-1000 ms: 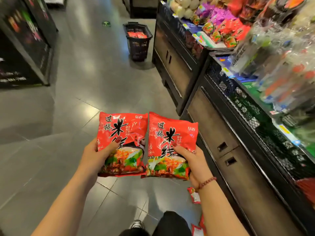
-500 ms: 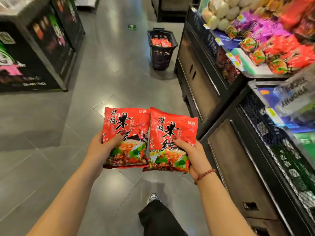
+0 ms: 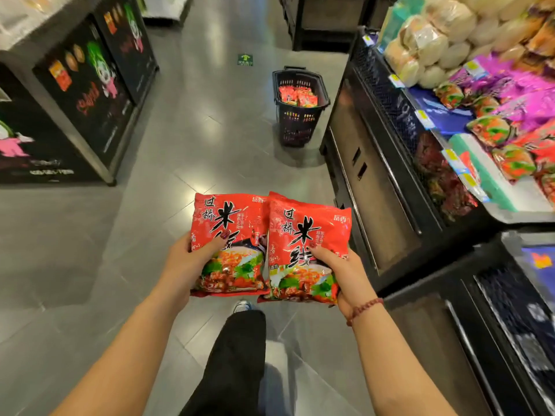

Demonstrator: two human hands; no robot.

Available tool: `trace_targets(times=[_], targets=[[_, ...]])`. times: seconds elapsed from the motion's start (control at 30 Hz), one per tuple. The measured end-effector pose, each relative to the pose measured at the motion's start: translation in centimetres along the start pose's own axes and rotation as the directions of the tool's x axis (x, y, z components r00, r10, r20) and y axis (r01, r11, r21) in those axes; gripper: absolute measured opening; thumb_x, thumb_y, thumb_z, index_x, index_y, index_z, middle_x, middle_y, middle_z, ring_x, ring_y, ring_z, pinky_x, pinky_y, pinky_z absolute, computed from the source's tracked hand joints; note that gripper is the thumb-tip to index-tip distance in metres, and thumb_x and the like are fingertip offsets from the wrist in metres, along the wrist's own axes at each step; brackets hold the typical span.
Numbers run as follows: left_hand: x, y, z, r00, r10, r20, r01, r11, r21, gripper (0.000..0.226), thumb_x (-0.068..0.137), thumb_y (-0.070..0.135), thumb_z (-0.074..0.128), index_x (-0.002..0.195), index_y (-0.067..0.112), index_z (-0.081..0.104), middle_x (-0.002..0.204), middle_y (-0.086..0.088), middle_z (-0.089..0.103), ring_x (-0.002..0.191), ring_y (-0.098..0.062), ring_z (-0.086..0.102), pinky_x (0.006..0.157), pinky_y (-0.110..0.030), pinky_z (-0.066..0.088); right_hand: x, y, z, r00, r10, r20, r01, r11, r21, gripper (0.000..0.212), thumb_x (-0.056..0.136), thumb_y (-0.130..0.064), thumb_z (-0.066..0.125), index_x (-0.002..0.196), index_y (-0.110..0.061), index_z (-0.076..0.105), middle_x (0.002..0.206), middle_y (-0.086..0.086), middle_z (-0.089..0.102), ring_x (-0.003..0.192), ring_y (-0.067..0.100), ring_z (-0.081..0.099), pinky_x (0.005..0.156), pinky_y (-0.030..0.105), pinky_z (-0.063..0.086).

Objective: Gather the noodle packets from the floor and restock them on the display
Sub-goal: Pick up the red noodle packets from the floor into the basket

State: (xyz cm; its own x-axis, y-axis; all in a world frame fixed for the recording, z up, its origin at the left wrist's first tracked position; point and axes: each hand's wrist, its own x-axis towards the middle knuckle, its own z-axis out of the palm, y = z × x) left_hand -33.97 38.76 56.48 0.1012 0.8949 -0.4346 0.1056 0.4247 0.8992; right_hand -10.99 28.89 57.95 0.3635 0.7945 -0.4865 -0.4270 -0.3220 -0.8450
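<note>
Reaching both forearms forward, side by side, palms turned inward. Gripping the first noodle packet point(image 3: 229, 223) in the left hand point(image 3: 183, 265), with the thumb pressed across its printed front and the fingers curled out of sight behind. Gripping the second noodle packet point(image 3: 309, 232) in the right hand point(image 3: 348, 271) the same way, with a red bead bracelet point(image 3: 365, 309) at that wrist. Holding both red packets upright, print toward the camera, the second just overlapping the first at the middle, well above the floor point(image 3: 180, 145). Standing on grey tiles in a shop aisle, with a black trouser leg and a shoe point(image 3: 241, 306) below the packets. Facing a black basket point(image 3: 300, 124) farther up the aisle, with more red packets inside. Flanked on the right by a dark display point(image 3: 384, 181) topped with bagged goods, and on the left by a black cabinet point(image 3: 90, 94) with cartoon graphics.
</note>
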Motion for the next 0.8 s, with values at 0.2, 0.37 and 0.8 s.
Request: trace_targets(times=[0.2,0.37,0.8], targets=[[13.6,6.0,0.4,0.999,-0.019,0.034,0.02,0.999,-0.032,0.031,0.084,0.036,0.073,0.11,0.023,0.062,0.097,-0.003,0.075,0.083,-0.026,0.074,0.078,-0.043,0.058,11.7,-5.6,3.8,0.999,0.012,-0.033,-0.012,1.0,0.02,0.025,0.084,-0.013,0.069,0.107,-0.009,0.062,0.093,0.013,0.074,0.079,0.029,0.072,0.062,0.035,0.059],[23.1,11.0,2.3,0.997,-0.032,0.065,0.03,0.999,0.02,0.038,0.081,0.038,0.074,0.114,0.023,0.061,0.099,-0.002,0.075,0.084,-0.024,0.073,0.076,-0.039,0.057,20.2,-10.1,6.3,0.998,0.034,-0.05,-0.031,0.997,0.065,0.027,0.084,-0.014,0.069,0.11,-0.009,0.061,0.095,0.013,0.074,0.082,0.029,0.072,0.063,0.035,0.059],[46.9,21.0,13.0,0.999,-0.034,-0.001,0.034,0.999,0.035,0.026,0.084,0.037,0.073,0.105,0.028,0.062,0.099,0.0,0.075,0.089,-0.025,0.072,0.088,-0.05,0.055,48.2,-22.6,7.4,0.997,0.083,-0.012,-0.082,0.996,0.016,0.039,0.081,-0.017,0.073,0.116,-0.008,0.06,0.098,0.013,0.074,0.087,0.031,0.072,0.069,0.038,0.057]])
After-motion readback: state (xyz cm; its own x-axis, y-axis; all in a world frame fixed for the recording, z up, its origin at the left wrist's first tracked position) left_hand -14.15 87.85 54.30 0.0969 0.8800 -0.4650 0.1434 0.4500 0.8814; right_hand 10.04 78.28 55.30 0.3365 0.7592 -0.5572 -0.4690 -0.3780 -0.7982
